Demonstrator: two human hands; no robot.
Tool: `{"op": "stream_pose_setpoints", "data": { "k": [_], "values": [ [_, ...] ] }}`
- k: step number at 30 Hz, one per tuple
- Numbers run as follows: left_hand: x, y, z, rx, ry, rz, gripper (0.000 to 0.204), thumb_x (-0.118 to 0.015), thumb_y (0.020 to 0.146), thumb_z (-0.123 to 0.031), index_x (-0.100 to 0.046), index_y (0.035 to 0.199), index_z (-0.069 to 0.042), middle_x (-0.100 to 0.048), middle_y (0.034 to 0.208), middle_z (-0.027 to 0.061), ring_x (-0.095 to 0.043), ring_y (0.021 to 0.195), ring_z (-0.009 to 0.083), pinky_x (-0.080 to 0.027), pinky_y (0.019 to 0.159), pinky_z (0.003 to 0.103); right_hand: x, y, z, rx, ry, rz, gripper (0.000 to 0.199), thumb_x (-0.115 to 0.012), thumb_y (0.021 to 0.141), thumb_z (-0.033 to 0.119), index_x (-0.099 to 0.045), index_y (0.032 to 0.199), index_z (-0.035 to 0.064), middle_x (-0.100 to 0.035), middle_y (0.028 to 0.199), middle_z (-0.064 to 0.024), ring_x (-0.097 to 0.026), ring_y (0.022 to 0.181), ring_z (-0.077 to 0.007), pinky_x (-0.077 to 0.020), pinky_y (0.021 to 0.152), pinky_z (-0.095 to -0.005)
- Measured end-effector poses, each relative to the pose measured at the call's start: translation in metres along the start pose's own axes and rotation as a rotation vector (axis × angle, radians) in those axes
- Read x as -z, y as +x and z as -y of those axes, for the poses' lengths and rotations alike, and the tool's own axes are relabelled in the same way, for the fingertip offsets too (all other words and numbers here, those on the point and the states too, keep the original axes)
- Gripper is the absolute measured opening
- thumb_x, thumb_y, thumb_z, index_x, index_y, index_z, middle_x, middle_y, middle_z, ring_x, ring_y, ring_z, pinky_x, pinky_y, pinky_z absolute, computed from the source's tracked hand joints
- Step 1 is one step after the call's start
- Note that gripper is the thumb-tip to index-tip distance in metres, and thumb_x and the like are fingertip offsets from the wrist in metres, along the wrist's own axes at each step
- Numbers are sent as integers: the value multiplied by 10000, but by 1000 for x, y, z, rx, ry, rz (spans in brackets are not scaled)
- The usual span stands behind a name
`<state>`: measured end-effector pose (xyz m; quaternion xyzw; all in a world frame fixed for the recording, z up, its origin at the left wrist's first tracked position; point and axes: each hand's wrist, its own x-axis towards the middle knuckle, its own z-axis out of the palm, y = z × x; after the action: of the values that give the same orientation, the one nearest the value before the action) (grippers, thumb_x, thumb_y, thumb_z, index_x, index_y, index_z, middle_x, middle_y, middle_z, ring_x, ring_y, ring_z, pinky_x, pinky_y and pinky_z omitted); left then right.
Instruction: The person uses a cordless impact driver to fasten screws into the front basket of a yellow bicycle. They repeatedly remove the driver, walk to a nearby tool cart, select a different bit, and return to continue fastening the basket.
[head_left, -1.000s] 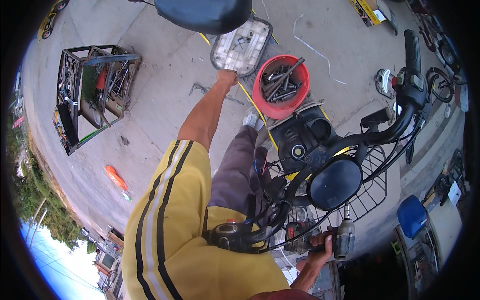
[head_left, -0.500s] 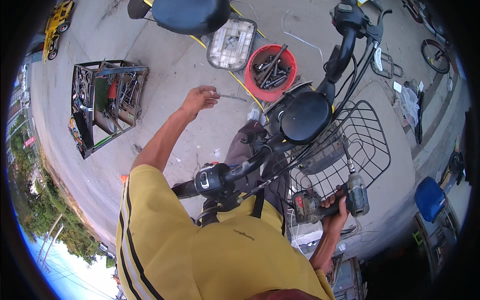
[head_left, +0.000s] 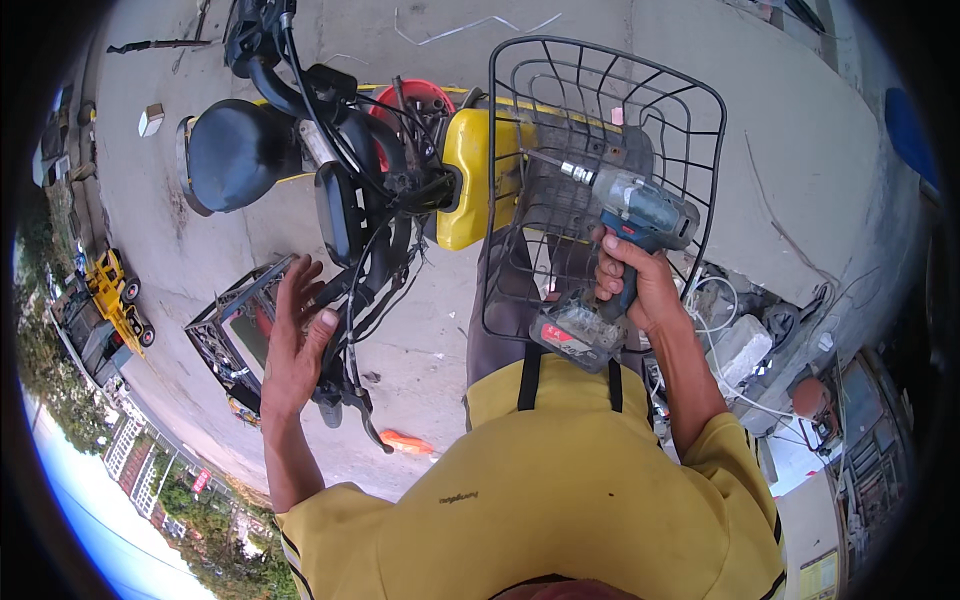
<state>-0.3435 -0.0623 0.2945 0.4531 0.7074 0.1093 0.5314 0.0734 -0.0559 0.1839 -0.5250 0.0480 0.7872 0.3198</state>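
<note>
My right hand [head_left: 638,278] is wrapped round the handle of a cordless impact driver [head_left: 645,205]. The tool has a silver chuck, with a thin bit pointing left across a black wire basket [head_left: 722,130]. Its battery is low, near my yellow shirt. Over on the left, my left hand [head_left: 295,350] has its fingers stretched out and thumb apart, with nothing visible in it. It is beside the handlebar [head_left: 375,265] of an electric bike; whether it touches the bar I cannot tell. A yellow body panel [head_left: 475,180] sits between handlebar and basket.
Beyond the bike stands a red bucket [head_left: 415,95] of tools, partly hidden. A black seat [head_left: 245,155] is at upper left. A metal-framed cart [head_left: 225,340] stands past my left hand. White cable [head_left: 715,325] and clutter lie at right.
My view has turned, and the handlebar has swung to the left. The thin metal strip in my left hand is no longer seen; those fingers have opened. The driver now lies across the basket.
</note>
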Motion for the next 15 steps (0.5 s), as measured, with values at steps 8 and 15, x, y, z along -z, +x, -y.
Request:
{"op": "stream_pose_setpoints", "data": {
  "k": [8, 15],
  "values": [
    [-20, 16, -35, 29, 385, 78, 554, -622, 991, -309, -447, 1405, 16, -652, 1118, 179, -641, 1012, 266, -497, 910, 357, 33, 21, -15, -86, 161, -43, 197, -724, 887, 155, -618, 1015, 50, -487, 670, 23, -465, 533, -91, -405, 528, -281],
    [-33, 23, -46, -85, 500, 67, 310, -562, 1005, -217, -538, 1219, 6, -591, 935, 121, -540, 811, 184, -463, 750, 321, 57, 42, -13, -125, 211, -54, 150, -720, 888, 156, -605, 960, 92, -517, 673, 32, -478, 535, -83, -409, 523, -284]
  ]
}}
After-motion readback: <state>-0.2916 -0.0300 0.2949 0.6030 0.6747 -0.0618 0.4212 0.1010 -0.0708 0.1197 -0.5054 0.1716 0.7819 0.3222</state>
